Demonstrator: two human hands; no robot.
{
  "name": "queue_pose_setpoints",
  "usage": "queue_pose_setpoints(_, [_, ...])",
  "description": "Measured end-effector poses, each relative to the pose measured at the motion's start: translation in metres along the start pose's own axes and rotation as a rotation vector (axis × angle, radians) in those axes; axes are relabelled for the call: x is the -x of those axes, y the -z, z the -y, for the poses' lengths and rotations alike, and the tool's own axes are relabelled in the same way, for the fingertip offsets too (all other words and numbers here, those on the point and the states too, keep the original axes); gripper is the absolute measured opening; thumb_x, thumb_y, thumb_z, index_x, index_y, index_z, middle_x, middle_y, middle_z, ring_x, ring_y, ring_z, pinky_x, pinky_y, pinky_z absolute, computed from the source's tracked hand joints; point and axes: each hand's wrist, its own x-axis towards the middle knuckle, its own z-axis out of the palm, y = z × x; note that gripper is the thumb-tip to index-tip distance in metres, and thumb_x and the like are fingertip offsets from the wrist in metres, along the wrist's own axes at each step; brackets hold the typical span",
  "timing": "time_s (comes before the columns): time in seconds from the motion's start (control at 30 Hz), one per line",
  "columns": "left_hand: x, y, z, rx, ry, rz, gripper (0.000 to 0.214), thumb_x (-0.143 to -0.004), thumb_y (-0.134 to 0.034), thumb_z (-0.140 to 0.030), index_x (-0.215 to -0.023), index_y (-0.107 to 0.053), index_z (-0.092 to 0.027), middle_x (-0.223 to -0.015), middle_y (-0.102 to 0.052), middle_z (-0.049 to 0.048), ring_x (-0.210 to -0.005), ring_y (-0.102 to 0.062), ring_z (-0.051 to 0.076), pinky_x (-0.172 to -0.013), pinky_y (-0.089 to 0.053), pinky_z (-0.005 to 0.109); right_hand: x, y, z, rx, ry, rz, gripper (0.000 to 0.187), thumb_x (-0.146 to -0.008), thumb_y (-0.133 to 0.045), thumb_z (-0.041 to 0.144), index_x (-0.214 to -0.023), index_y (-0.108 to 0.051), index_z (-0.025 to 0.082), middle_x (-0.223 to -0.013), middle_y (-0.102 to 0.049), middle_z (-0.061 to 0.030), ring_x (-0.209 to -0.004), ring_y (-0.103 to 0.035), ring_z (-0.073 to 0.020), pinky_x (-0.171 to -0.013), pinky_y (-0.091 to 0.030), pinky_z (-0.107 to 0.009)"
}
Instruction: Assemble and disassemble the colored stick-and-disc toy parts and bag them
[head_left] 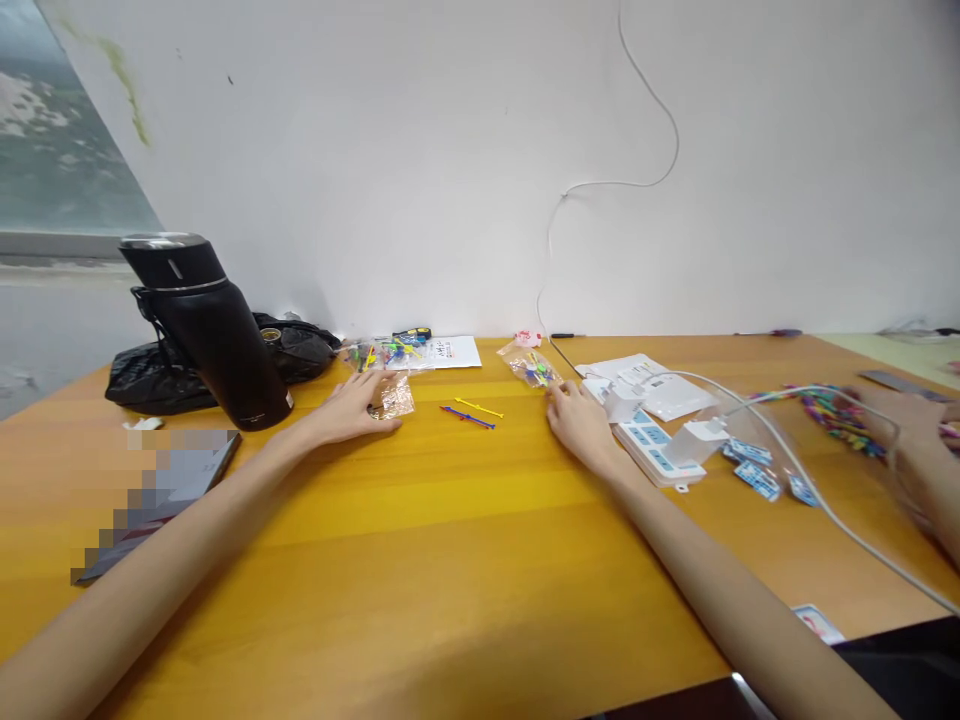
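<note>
My left hand (351, 408) rests on the table with thumb and fingers apart, beside a small clear plastic packet (396, 397) that its fingers partly cover. My right hand (579, 415) lies palm down with loosely bent fingers, at the edge of a clear bag of small coloured plastic pieces (534, 368). Whether its fingertips touch that bag, I cannot tell. Between the hands are a thin yellow plastic stick (480, 408) and a thin blue stick (471, 418) with a reddish end.
A black flask (210, 335) and black plastic bag (307, 345) stand left, near a grey box (180, 480). Another bag of coloured pieces (386, 352) lies at the back. Right are a power strip (649, 450) with chargers, a white cable (795, 460) and another person's hand (892, 430).
</note>
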Motion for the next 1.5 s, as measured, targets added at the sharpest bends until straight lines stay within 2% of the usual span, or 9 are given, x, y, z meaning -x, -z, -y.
queue_pose_setpoints(0.17, [0.001, 0.006, -0.025, -0.005, -0.113, -0.032, 0.082, -0.081, -0.069, -0.055, -0.151, -0.038, -0.023, -0.156, -0.042, 0.0159, -0.144, -0.035, 0.041, -0.117, -0.027, 0.06, -0.004, 0.002, 0.002, -0.169, 0.106, -0.008, 0.023, -0.096, -0.05, 0.012, -0.109, -0.069, 0.016, -0.119, -0.069, -0.014, -0.1, -0.067, -0.026, -0.088, -0.049, -0.035])
queue_pose_setpoints(0.33, [0.008, -0.004, -0.082, 0.166, -0.27, -0.294, 0.03, -0.098, -0.048, -0.027, -0.127, -0.057, -0.024, -0.139, -0.056, 0.0097, -0.137, -0.044, 0.028, -0.12, -0.027, 0.05, 0.009, 0.012, 0.041, -0.649, 0.409, -0.063, 0.019, -0.097, -0.057, 0.024, -0.115, -0.064, 0.02, -0.113, -0.07, -0.0098, -0.1, -0.067, -0.0227, -0.091, -0.052, -0.036])
queue_pose_setpoints(0.4, [0.013, -0.02, -0.104, 0.38, -0.286, -0.209, 0.027, -0.098, -0.053, -0.029, -0.123, -0.058, -0.024, -0.129, -0.061, 0.0095, -0.127, -0.054, 0.026, -0.114, -0.038, 0.046, 0.018, 0.016, 0.055, -0.721, 0.492, -0.047, 0.019, -0.098, -0.058, 0.025, -0.115, -0.063, 0.021, -0.113, -0.069, -0.0089, -0.104, -0.066, -0.0226, -0.094, -0.051, -0.036])
queue_pose_setpoints(0.5, [0.019, -0.048, -0.124, 0.838, -0.172, 0.054, 0.032, -0.097, -0.059, -0.04, -0.125, -0.054, -0.023, -0.115, -0.066, 0.009, -0.104, -0.066, 0.023, -0.095, -0.052, 0.04, 0.028, 0.02, 0.069, -0.787, 0.563, -0.001, 0.017, -0.097, -0.059, 0.024, -0.114, -0.063, 0.023, -0.113, -0.067, -0.0078, -0.106, -0.064, -0.0215, -0.095, -0.05, -0.034])
queue_pose_setpoints(0.63, [0.018, -0.068, -0.123, 1.201, -0.036, 0.077, 0.032, -0.093, -0.067, -0.047, -0.108, -0.057, -0.02, -0.102, -0.067, 0.0055, -0.091, -0.068, 0.018, -0.091, -0.054, 0.037, 0.032, 0.021, 0.073, -0.877, 0.598, 0.052, 0.016, -0.096, -0.064, 0.027, -0.112, -0.063, 0.023, -0.111, -0.064, -0.0061, -0.1, -0.065, -0.0189, -0.092, -0.052, -0.032])
queue_pose_setpoints(0.8, [0.014, -0.068, -0.118, 1.393, 0.055, 0.033, 0.039, -0.085, -0.076, -0.048, -0.104, -0.056, -0.02, -0.095, -0.067, 0.0033, -0.085, -0.071, 0.018, -0.087, -0.059, 0.038, 0.03, 0.021, 0.075, -0.929, 0.6, 0.033, 0.027, -0.097, -0.056, 0.019, -0.123, -0.059, 0.023, -0.12, -0.062, -0.0085, -0.112, -0.062, -0.0205, -0.101, -0.049, -0.036])
queue_pose_setpoints(1.03, [0.013, -0.072, -0.121, 1.4, 0.101, -0.004, 0.042, -0.081, -0.08, -0.048, -0.1, -0.057, -0.019, -0.093, -0.07, 0.0046, -0.08, -0.072, 0.017, -0.08, -0.061, 0.036, 0.017, -0.01, 0.056, -0.544, 0.314, -0.137, 0.028, -0.1, -0.046, 0.017, -0.125, -0.059, 0.02, -0.123, -0.06, -0.0126, -0.116, -0.059, -0.0272, -0.103, -0.047, -0.043])
queue_pose_setpoints(1.3, [0.013, -0.07, -0.122, 1.403, 0.113, -0.002, 0.041, -0.082, -0.079, -0.047, -0.101, -0.057, -0.018, -0.096, -0.07, 0.0056, -0.082, -0.073, 0.018, -0.081, -0.061, 0.038, 0.011, -0.018, 0.047, -0.329, 0.277, -0.088, 0.012, -0.1, -0.055, 0.025, -0.096, -0.065, 0.02, -0.103, -0.066, -0.0089, -0.092, -0.062, -0.0241, -0.082, -0.047, -0.035])
queue_pose_setpoints(1.5, [0.013, -0.069, -0.122, 1.431, 0.141, -0.013, 0.04, -0.082, -0.08, -0.045, -0.102, -0.056, -0.019, -0.098, -0.071, 0.0059, -0.084, -0.074, 0.019, -0.086, -0.061, 0.039, 0.011, -0.02, 0.051, -0.291, 0.281, -0.096, 0.016, -0.102, -0.049, 0.022, -0.093, -0.061, 0.018, -0.099, -0.066, -0.0117, -0.092, -0.061, -0.0262, -0.084, -0.047, -0.038])
